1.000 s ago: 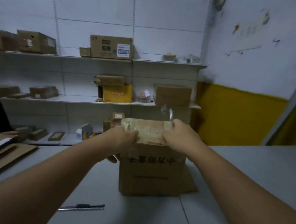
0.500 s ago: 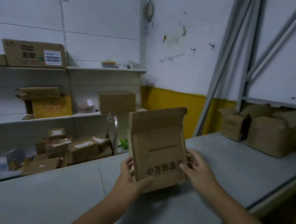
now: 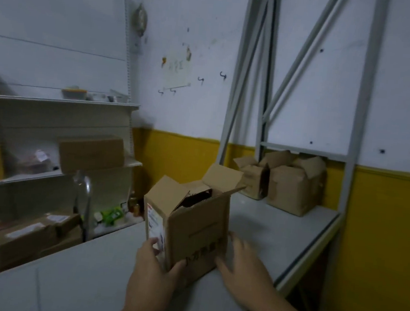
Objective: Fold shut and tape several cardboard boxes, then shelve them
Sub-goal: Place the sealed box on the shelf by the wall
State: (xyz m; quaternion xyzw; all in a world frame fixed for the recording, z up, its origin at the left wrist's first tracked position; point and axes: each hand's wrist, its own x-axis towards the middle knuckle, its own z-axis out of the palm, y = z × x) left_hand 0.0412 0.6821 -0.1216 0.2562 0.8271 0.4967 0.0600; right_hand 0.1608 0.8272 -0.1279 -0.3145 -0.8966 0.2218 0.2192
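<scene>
Two hands flank the cardboard box [image 3: 195, 233] (top flaps ajar): left hand [image 3: 153, 276] grips its near bottom corner; right hand [image 3: 245, 268], fingers spread loose, lies just right of it.

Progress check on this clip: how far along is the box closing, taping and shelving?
Done: two boxes sit at the back of the grey shelf, flaps raised. In hand: the left hand grips a third box standing there, right hand open beside it. Left: its top flaps gape with no tape visible, so folding and taping remain.
</scene>
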